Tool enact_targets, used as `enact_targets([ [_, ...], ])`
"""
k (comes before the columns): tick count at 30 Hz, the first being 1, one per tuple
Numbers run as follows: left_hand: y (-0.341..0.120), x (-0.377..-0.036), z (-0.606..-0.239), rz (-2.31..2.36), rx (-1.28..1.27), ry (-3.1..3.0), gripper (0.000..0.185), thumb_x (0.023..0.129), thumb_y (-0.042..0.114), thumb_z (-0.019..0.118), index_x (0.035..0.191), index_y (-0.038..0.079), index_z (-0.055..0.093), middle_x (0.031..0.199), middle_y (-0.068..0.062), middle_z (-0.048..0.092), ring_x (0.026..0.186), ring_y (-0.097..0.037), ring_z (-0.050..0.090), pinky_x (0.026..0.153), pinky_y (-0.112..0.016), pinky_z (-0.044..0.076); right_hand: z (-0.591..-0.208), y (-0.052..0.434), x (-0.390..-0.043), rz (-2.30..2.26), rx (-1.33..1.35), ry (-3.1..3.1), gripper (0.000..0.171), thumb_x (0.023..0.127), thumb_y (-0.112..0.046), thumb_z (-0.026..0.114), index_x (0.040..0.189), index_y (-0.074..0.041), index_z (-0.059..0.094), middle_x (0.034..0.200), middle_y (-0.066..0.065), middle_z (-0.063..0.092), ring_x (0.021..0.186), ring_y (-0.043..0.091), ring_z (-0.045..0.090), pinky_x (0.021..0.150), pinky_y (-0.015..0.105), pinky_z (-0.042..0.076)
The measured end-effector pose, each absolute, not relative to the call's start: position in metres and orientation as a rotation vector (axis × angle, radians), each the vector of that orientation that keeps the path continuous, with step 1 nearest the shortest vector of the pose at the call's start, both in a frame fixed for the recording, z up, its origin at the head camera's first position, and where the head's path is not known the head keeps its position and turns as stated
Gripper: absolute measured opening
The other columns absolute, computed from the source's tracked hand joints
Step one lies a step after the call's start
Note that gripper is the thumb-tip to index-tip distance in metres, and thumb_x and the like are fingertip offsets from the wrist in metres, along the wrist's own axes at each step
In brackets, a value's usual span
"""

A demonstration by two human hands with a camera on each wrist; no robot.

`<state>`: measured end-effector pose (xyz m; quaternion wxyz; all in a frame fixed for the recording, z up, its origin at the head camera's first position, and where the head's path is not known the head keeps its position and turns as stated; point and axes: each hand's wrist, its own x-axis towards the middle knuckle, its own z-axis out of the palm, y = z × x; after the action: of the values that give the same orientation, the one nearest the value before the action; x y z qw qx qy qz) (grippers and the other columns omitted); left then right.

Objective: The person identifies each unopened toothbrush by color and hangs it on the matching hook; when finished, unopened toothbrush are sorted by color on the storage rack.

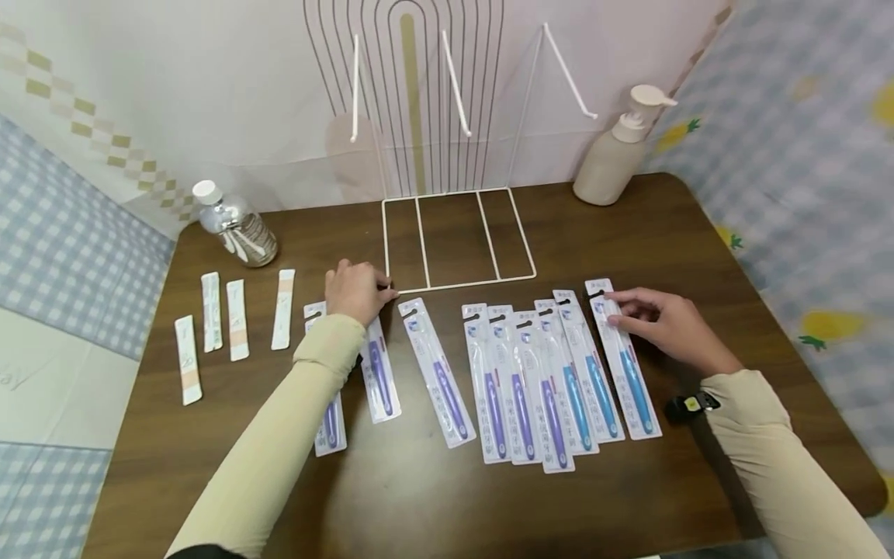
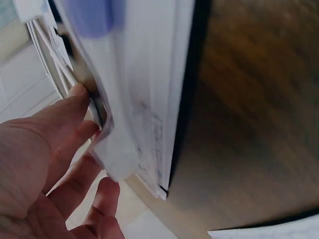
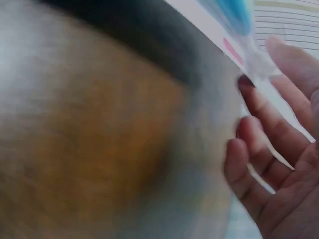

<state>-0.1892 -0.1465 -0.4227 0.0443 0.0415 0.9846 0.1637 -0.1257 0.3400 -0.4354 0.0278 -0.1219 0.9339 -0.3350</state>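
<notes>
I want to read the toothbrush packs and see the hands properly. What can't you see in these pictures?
- Print on the toothbrush packs: too small in the head view.
- Left hand: its fingers are hidden behind the knuckles; the left wrist view is blurred.
- Right hand on the blue toothbrush pack: the right wrist view is blurred.

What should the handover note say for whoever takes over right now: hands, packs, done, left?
Left hand: fingers on the top end of a purple toothbrush pack, beside the wire rack.
Right hand: fingertips on the rightmost blue toothbrush pack.
All toothbrush packs lie flat in a row on the table.
Done: nothing hung; the rack's hooks are bare.
Left: apparently every pack.
</notes>
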Motion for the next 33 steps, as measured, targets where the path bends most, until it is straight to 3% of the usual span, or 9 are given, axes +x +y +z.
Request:
enact_targets([
  [5,-0.156,-0.185,-0.423,0.539,0.141,3.005,0.026,0.091,0.033,0.085,0.110,0.015,0.085,0.115,-0.006,0.079,0.105,-0.037,0.057,0.092,-0.052,0.039,-0.411,0.331,-0.127,-1.061,-0.480,3.084,0.040,0.091,-0.010,0.085,0.129,-0.016,0.078,0.079,-0.004,0.064,0.066,0.011,0.049,0.058,0.020,0.039],
  [9,-0.159,-0.183,-0.421,0.511,0.152,3.002,0.024,0.091,0.032,0.085,0.109,0.015,0.085,0.115,-0.005,0.079,0.105,-0.036,0.057,0.093,-0.052,0.039,-0.376,0.315,-0.135,-1.020,-0.823,3.282,0.052,0.079,0.001,0.091,0.128,-0.011,0.078,0.069,-0.004,0.054,0.064,0.007,0.043,0.059,0.019,0.035],
  [13,-0.157,-0.183,-0.421,0.455,0.171,3.015,0.023,0.092,0.032,0.085,0.108,0.015,0.085,0.114,-0.005,0.079,0.105,-0.036,0.059,0.093,-0.053,0.040,-0.330,0.292,-0.148,-1.117,-1.100,3.393,0.056,0.072,0.008,0.090,0.125,-0.003,0.077,0.071,0.009,0.066,0.067,0.008,0.042,0.064,0.019,0.034],
  [16,-0.153,-0.185,-0.422,0.422,0.189,3.026,0.022,0.093,0.032,0.084,0.107,0.016,0.085,0.113,-0.005,0.080,0.105,-0.036,0.059,0.093,-0.053,0.040,-0.300,0.273,-0.156,-1.268,-1.087,3.448,0.053,0.075,0.007,0.090,0.124,-0.006,0.077,0.081,0.016,0.075,0.070,0.006,0.044,0.068,0.019,0.035],
  [20,-0.148,-0.185,-0.423,0.416,0.192,3.033,0.022,0.093,0.032,0.083,0.106,0.015,0.085,0.112,-0.005,0.080,0.105,-0.036,0.059,0.093,-0.053,0.040,-0.278,0.250,-0.168,-1.390,-0.954,3.516,0.046,0.085,-0.002,0.088,0.127,-0.016,0.077,0.088,0.015,0.076,0.074,0.002,0.045,0.071,0.020,0.035],
  [33,-0.146,-0.181,-0.423,0.406,0.186,3.039,0.019,0.095,0.031,0.082,0.105,0.016,0.086,0.112,-0.004,0.079,0.106,-0.035,0.064,0.094,-0.054,0.043,-0.291,0.223,-0.195,-1.602,-0.657,3.481,0.042,0.086,-0.011,0.090,0.126,-0.018,0.078,0.105,0.008,0.080,0.070,0.012,0.045,0.064,0.020,0.035],
])
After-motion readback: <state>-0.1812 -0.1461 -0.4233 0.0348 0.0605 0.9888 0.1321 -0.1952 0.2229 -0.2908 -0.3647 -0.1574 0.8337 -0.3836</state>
